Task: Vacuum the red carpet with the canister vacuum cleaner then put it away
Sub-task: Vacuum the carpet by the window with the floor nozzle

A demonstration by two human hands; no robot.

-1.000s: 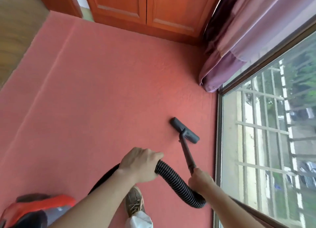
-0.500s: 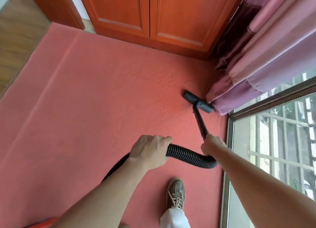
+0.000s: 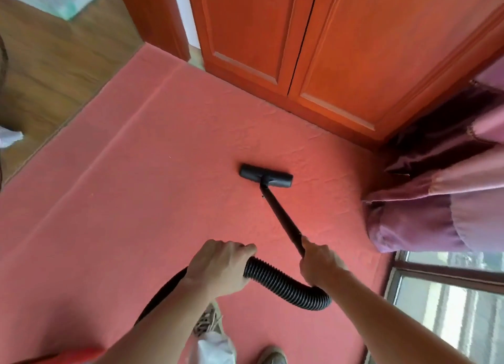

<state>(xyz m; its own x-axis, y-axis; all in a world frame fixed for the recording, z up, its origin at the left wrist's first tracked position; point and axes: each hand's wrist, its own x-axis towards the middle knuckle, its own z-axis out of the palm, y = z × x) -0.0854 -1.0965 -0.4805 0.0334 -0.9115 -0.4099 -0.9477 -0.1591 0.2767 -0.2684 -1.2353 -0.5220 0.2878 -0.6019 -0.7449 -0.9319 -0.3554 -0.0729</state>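
Resting flat on the red carpet [image 3: 122, 213], the black floor nozzle [image 3: 266, 176] sits toward the carpet's far edge, near the orange wardrobe doors [image 3: 313, 50] and apart from the purple curtain [image 3: 436, 200] at the far right corner. Its wand [image 3: 281, 216] slants back to the right hand [image 3: 320, 262], which is clenched round its lower end. The left hand [image 3: 218, 265] grips the ribbed hose [image 3: 283, 282], which loops between both hands. A red canister edge [image 3: 76, 355] shows at the near left. Wooden floor [image 3: 54, 63] borders the carpet's left edge.
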